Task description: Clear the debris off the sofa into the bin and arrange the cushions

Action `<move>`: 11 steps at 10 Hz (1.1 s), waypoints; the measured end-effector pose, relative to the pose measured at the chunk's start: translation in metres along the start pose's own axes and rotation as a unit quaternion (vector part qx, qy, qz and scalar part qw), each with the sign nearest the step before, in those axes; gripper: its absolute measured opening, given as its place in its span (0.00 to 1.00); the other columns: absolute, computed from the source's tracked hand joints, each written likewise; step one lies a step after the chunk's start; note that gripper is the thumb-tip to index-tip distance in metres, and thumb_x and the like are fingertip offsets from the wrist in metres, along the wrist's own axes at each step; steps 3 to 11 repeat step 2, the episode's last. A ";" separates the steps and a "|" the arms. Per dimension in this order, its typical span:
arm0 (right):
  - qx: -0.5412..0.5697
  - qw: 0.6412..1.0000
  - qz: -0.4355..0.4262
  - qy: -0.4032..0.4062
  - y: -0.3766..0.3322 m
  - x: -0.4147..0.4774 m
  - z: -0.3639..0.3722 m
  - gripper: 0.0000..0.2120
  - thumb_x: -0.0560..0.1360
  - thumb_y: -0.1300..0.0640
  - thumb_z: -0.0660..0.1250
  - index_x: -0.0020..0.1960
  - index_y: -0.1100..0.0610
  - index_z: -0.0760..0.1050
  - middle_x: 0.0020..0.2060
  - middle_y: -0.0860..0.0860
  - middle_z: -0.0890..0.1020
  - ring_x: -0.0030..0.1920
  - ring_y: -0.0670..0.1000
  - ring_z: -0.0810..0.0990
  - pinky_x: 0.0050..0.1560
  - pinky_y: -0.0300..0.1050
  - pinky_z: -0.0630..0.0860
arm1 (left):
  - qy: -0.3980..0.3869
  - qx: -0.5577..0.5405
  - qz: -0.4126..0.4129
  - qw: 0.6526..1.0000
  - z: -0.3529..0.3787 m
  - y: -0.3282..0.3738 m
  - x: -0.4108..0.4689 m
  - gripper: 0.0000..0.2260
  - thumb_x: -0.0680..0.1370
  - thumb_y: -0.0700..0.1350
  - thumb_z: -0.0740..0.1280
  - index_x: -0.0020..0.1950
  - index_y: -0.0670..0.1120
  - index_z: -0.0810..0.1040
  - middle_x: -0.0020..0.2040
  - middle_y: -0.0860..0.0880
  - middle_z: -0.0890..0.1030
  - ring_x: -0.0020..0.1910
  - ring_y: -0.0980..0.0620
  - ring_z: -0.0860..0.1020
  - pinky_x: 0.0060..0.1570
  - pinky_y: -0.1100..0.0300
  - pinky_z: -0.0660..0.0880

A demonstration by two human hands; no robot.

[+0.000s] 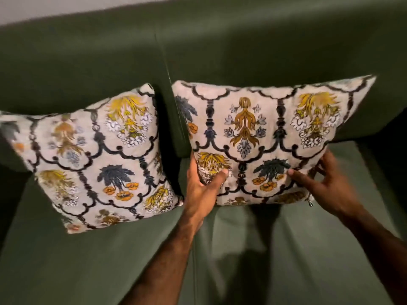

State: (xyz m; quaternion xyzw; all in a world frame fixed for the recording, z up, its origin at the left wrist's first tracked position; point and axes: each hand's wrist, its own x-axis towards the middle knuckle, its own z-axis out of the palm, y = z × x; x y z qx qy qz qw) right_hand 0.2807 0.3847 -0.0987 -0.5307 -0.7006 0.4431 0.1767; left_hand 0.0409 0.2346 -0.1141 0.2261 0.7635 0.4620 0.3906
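Sofa (253, 249): dark green, 2 floral cushions leaning against its backrest.
Left cushion (97, 159): tilted, free of both hands.
Right cushion (259, 137): upright, just beside the left cushion.
Left hand (202, 190): grasping the right cushion's lower left corner, thumb on front.
Right hand (323, 183): gripping its lower right edge, near the zip pull (311, 202).

sofa (286, 249): plain dark olive green, seat and backrest alike, no pattern. wall strip (55, 7) above backrest: pale grey-white. both cushions same print: beige-pink ground, black scalloped lattice with baluster-like vertical bars, floral motifs inside the cells. left cushion (97, 159): yellow sprays with white flowers, a dark blue-grey palm-like leaf over orange flowers. right cushion (264, 128): ochre motif with pale blue flowers at centre, yellow/white sprays, dark teal leaf over orange flowers
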 end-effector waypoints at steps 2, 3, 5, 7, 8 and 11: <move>-0.112 0.985 -0.037 0.127 -0.069 -0.061 -0.011 0.40 0.70 0.51 0.78 0.77 0.50 0.65 0.71 0.57 0.76 0.68 0.61 0.76 0.65 0.56 0.73 | 0.063 0.139 0.020 0.988 -0.040 -0.008 -0.060 0.46 0.73 0.66 0.68 0.80 0.60 0.42 0.82 0.56 0.48 0.80 0.50 0.54 0.76 0.52 0.54; -0.112 0.985 -0.037 0.127 -0.069 -0.061 -0.011 0.40 0.70 0.51 0.78 0.77 0.50 0.65 0.71 0.57 0.76 0.68 0.61 0.76 0.65 0.56 0.73 | 0.063 0.139 0.020 0.988 -0.040 -0.008 -0.060 0.46 0.73 0.66 0.68 0.80 0.60 0.42 0.82 0.56 0.48 0.80 0.50 0.54 0.76 0.52 0.54; -0.112 0.985 -0.037 0.127 -0.069 -0.061 -0.011 0.40 0.70 0.51 0.78 0.77 0.50 0.65 0.71 0.57 0.76 0.68 0.61 0.76 0.65 0.56 0.73 | 0.063 0.139 0.020 0.988 -0.040 -0.008 -0.060 0.46 0.73 0.66 0.68 0.80 0.60 0.42 0.82 0.56 0.48 0.80 0.50 0.54 0.76 0.52 0.54; -0.112 0.985 -0.037 0.127 -0.069 -0.061 -0.011 0.40 0.70 0.51 0.78 0.77 0.50 0.65 0.71 0.57 0.76 0.68 0.61 0.76 0.65 0.56 0.73 | 0.063 0.139 0.020 0.988 -0.040 -0.008 -0.060 0.46 0.73 0.66 0.68 0.80 0.60 0.42 0.82 0.56 0.48 0.80 0.50 0.54 0.76 0.52 0.54; -0.112 0.985 -0.037 0.127 -0.069 -0.061 -0.011 0.40 0.70 0.51 0.78 0.77 0.50 0.65 0.71 0.57 0.76 0.68 0.61 0.76 0.65 0.56 0.73 | 0.063 0.139 0.020 0.988 -0.040 -0.008 -0.060 0.46 0.73 0.66 0.68 0.80 0.60 0.42 0.82 0.56 0.48 0.80 0.50 0.54 0.76 0.52 0.54; -0.112 0.985 -0.037 0.127 -0.069 -0.061 -0.011 0.40 0.70 0.51 0.78 0.77 0.50 0.65 0.71 0.57 0.76 0.68 0.61 0.76 0.65 0.56 0.73 | 0.063 0.139 0.020 0.988 -0.040 -0.008 -0.060 0.46 0.73 0.66 0.68 0.80 0.60 0.42 0.82 0.56 0.48 0.80 0.50 0.54 0.76 0.52 0.54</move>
